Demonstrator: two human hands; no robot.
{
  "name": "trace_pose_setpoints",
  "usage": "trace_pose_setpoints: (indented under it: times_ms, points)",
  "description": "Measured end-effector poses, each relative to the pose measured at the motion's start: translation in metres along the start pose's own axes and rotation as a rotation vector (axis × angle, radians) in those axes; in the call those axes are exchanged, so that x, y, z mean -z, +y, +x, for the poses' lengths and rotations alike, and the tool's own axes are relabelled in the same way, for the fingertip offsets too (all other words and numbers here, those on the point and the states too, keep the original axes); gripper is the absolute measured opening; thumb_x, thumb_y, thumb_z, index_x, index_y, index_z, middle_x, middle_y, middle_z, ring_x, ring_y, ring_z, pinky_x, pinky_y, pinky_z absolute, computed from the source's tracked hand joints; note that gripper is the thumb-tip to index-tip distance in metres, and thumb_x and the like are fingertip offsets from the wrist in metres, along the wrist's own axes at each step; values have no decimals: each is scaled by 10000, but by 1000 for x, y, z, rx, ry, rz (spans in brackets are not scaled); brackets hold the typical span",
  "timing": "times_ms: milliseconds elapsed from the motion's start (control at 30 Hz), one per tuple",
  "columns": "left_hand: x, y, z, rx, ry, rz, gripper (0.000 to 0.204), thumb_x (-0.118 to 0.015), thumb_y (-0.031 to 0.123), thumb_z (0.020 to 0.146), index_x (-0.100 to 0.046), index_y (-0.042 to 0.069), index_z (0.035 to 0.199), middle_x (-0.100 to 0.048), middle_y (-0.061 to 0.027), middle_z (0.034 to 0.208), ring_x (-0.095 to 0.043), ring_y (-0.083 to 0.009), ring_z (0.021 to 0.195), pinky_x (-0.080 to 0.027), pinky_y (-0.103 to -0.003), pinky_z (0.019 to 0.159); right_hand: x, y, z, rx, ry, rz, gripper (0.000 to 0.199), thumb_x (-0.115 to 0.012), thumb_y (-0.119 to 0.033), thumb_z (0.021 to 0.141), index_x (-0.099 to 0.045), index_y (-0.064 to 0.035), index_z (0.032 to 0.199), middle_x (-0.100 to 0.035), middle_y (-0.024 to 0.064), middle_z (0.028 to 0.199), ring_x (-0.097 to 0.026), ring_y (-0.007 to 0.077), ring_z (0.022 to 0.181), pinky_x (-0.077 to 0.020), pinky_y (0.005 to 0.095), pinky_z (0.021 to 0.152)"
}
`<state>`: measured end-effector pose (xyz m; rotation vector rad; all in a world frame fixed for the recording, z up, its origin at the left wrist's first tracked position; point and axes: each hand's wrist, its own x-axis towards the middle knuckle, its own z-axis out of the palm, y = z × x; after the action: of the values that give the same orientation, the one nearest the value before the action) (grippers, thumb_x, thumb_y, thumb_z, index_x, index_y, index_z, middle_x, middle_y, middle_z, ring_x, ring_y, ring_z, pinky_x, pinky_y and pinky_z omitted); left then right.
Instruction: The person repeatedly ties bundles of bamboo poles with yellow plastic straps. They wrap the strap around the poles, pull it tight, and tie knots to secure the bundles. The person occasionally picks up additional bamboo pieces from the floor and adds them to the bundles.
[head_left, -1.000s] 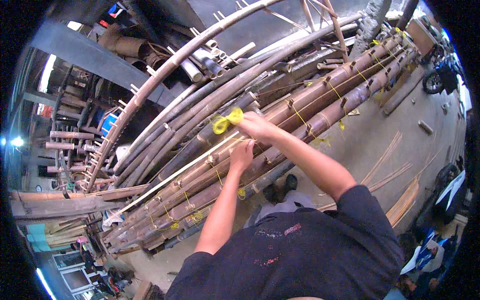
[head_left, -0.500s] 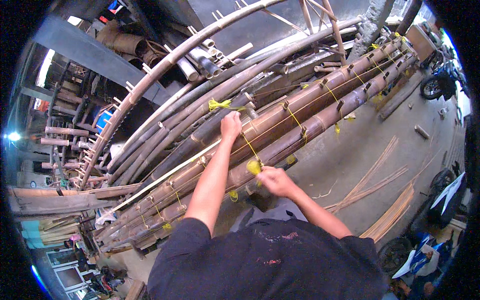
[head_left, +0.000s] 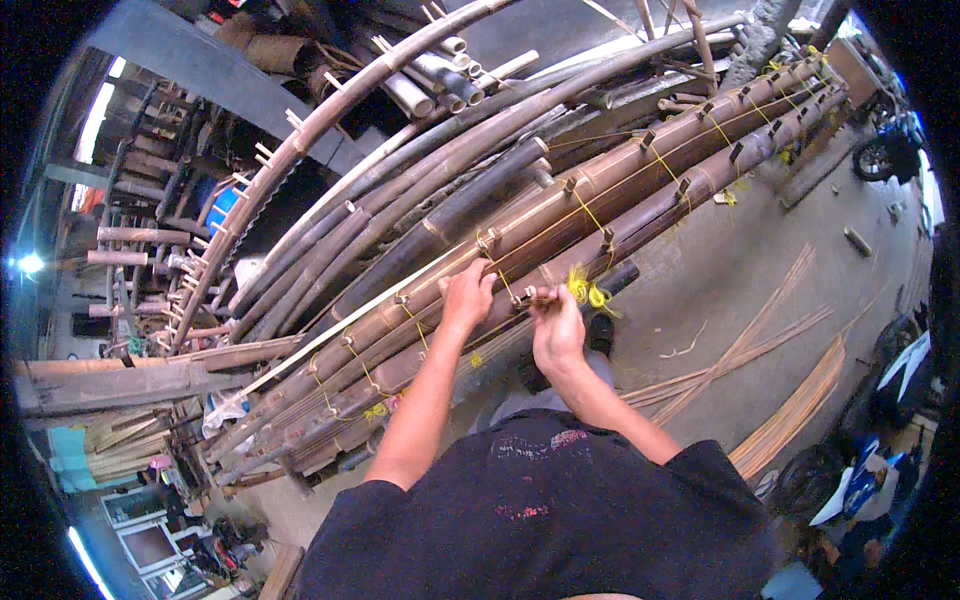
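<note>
Bamboo poles (head_left: 600,190) stacked over grey concrete floor (head_left: 760,270), cluttered workshop behind.

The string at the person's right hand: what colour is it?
Yellow string, clearest in the head view.

an open-sided bamboo workshop or yard. long brown bamboo poles (head_left: 600,190) lie bundled side by side, lashed with yellow cord (head_left: 585,290), and fill the middle of the view. thin split bamboo strips (head_left: 790,410) lie loose on a bare concrete floor (head_left: 760,260). more cut poles and pale pipe ends (head_left: 440,75) are stacked behind. a parked motorbike (head_left: 885,150) stands at the far right edge.
</note>
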<state>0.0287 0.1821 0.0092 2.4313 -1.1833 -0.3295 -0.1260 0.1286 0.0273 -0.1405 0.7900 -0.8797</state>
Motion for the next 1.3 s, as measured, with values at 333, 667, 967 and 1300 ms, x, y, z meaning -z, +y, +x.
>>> trace_pose_setpoints:
  times_ms: [333,667,967,1300]
  points:
    - [-28,-25,13,-224,221,-306,284,-544,290,915,-652,66,1052,-661,-210,872,-640,-378,905,-440,-499,897,-153,23,42,381,-1312,-2402,557,-460,-531,929,-696,-48,1078,-670,186,1087,-603,387,1079,-299,644,1020]
    - [-2,-13,11,135,-91,-317,314,-496,292,936,-689,65,1036,-669,-206,999,-624,-398,965,-461,-462,871,-62,-48,23,121,-1470,-1816,341,-480,-219,938,-587,11,711,-610,229,701,-617,380,690,-486,434,701]
    - [45,26,90,-25,221,-638,211,-487,148,967,-631,-4,983,-669,-109,820,-621,-212,732,-493,-340,684,17,-28,14,744,-1417,-1582,224,-588,-187,801,-574,-55,620,-582,153,622,-606,339,742,-473,442,815]
    - [62,-68,84,-68,147,-184,303,-466,263,940,-642,30,1019,-654,-249,964,-612,-435,963,-474,-513,843,60,19,-15,-139,-159,-573,473,-375,-425,1023,-497,-42,1271,-539,117,1235,-513,242,1161,-436,425,972]
